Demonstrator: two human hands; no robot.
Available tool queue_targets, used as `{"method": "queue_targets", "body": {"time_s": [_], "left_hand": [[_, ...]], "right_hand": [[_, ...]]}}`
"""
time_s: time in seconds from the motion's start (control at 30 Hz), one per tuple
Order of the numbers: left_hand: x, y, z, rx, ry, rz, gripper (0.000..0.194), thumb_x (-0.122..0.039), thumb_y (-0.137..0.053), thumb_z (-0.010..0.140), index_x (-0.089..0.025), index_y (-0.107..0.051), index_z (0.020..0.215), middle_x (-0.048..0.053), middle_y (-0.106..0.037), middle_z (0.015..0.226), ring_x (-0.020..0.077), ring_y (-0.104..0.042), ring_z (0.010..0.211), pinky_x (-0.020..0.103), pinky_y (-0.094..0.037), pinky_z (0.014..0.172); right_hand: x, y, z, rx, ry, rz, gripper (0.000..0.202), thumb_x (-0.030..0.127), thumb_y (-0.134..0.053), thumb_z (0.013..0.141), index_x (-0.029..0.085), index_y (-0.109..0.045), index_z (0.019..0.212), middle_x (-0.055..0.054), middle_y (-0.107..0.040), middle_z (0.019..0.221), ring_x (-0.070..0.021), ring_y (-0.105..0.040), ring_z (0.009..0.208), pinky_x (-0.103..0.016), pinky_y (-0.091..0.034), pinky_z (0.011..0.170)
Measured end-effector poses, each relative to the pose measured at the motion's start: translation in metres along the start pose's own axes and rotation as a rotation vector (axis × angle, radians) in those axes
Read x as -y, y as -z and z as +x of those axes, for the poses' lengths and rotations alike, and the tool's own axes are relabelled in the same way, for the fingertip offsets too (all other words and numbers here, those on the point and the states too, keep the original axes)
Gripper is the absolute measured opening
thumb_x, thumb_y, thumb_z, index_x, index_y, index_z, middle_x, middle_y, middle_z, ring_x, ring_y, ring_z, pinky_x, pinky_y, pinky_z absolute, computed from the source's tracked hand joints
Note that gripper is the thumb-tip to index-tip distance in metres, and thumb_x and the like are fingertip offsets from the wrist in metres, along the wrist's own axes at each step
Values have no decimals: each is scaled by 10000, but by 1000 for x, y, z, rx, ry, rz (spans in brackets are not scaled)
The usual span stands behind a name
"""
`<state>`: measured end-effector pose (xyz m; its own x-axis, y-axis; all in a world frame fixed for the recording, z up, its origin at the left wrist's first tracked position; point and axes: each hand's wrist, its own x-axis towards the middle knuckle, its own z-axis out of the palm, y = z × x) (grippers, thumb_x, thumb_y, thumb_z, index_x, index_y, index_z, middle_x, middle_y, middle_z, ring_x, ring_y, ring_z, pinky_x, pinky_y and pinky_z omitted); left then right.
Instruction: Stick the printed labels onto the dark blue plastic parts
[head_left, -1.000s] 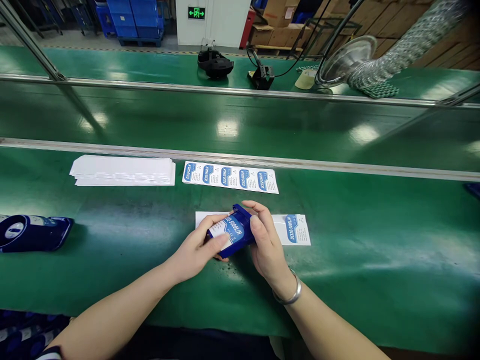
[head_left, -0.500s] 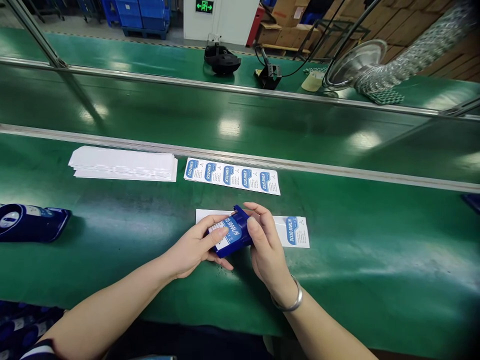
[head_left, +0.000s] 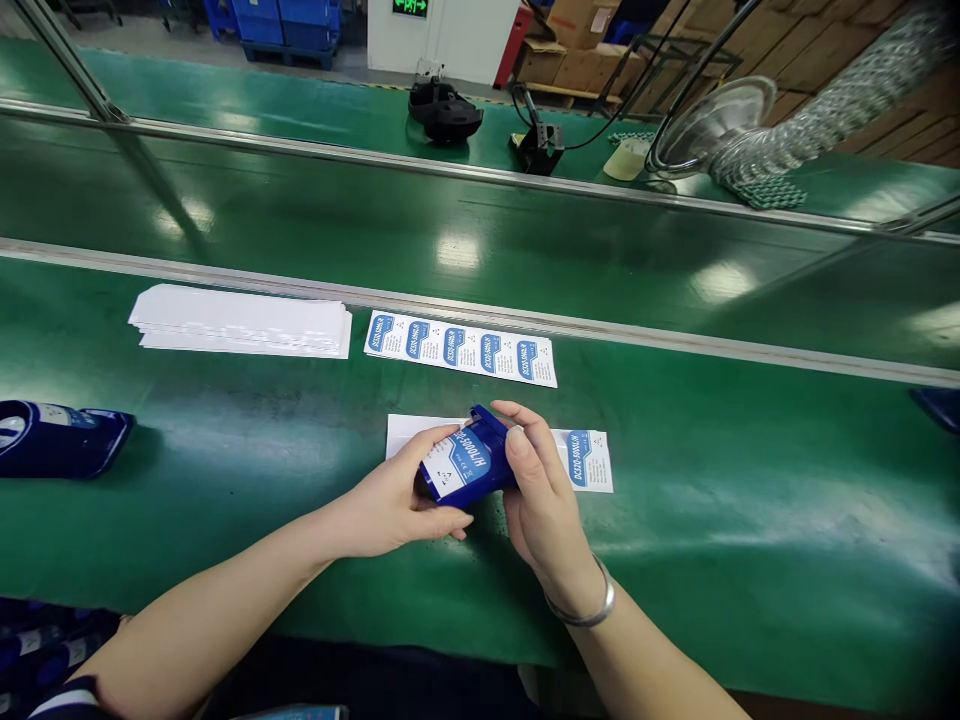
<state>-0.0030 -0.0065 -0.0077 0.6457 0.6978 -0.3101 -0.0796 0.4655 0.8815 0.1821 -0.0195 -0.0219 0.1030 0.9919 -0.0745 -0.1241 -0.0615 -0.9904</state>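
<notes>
A dark blue plastic housing (head_left: 474, 488) with a blue-and-white label (head_left: 459, 462) on its upper face is held above the workbench. My left hand (head_left: 397, 495) is closed round its left end, thumb along the near side. At the right end, my right hand (head_left: 544, 490) grips it between thumb and fingers; a metal bangle circles that wrist. Beneath and behind the housing lies a label strip (head_left: 592, 462), partly hidden by my hands, with one printed label showing at its right end.
Farther back on the green bench (head_left: 712, 450) lie a sheet of several labels (head_left: 461, 348) and a stack of white paper (head_left: 240, 320). Another blue housing (head_left: 64, 440) rests at the left edge. A metal rail (head_left: 480, 180) crosses behind, with a flexible duct (head_left: 832, 110) at upper right.
My left thumb has moved off the label to the near side of the housing, leaving more of the label showing. The housing has turned slightly. My right hand keeps its grip.
</notes>
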Motion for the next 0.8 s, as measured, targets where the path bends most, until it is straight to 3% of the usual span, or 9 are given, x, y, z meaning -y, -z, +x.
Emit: {"method": "queue_targets", "body": {"time_s": [0.17,0.23,0.33,0.47,0.57,0.8], "left_hand": [[-7,1,0,-23,-14,26,935,-219,-874,712,-350,-395,1504,135,-475,1474,329,-592,1231,404,-601,856],[-11,3,0,-38,-5,-80,855,-319,-883,720,-315,-468,1467,124,-519,1447,320,-567,1256,387,-577,880],[-12,4,3,-148,61,-277,501,-517,-675,901,-247,-635,1321,103,-640,1303,255,-620,1143,340,-537,873],[-6,4,7,-256,169,-478,274,-388,-742,872,-166,-757,1032,78,-724,1016,183,-666,912,294,-517,821],[-3,2,7,-246,186,-547,219,-340,-784,837,-150,-765,946,68,-723,925,171,-668,839,296,-516,793],[-4,-1,6,-219,111,-542,258,-374,-792,834,-167,-761,985,53,-717,927,155,-656,835,273,-493,773]], "right_hand": [[-3,3,4,25,22,-38,396,591,-577,1019,279,-576,1264,-59,-589,1227,-252,-575,1054,-370,-499,883],[-3,4,4,57,100,-56,404,576,-564,1025,277,-553,1295,-73,-566,1267,-276,-556,1140,-405,-489,956],[-2,4,0,150,253,-105,487,574,-595,1000,274,-486,1368,-99,-536,1297,-317,-529,1212,-473,-462,1033],[0,-1,-5,306,469,-201,559,574,-601,983,269,-427,1418,-127,-509,1286,-353,-529,1186,-541,-462,1012],[0,-5,-6,351,560,-242,539,575,-562,984,269,-427,1407,-132,-509,1239,-369,-531,1157,-570,-477,965],[-4,-5,-4,325,583,-227,521,590,-511,1014,269,-439,1418,-130,-505,1244,-368,-517,1159,-571,-461,961]]}}
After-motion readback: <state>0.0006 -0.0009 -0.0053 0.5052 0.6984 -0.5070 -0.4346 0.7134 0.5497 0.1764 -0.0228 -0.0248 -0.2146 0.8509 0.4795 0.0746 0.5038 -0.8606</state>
